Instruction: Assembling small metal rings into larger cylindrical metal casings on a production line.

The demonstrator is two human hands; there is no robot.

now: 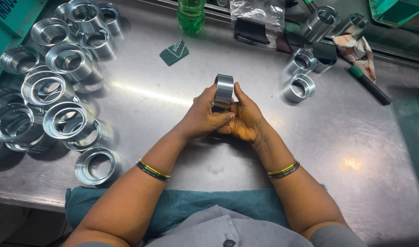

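A shiny metal ring (pixel 224 89) stands on edge between both hands above the middle of the steel table (pixel 337 137). My left hand (pixel 204 116) wraps its left side, thumb across the front. Cupping the ring from the right is my right hand (pixel 247 120), fingers pointing up along its rim. Both wrists carry thin coloured bangles.
Several similar metal rings (pixel 58 87) lie piled at the left, one alone (pixel 97 165) near the front edge. Smaller metal sleeves (pixel 299 88) sit at the back right by a green bottle (pixel 190 14), a green abrasive pad (pixel 174 51), a black pen (pixel 369 86) and a plastic bag (pixel 257 16).
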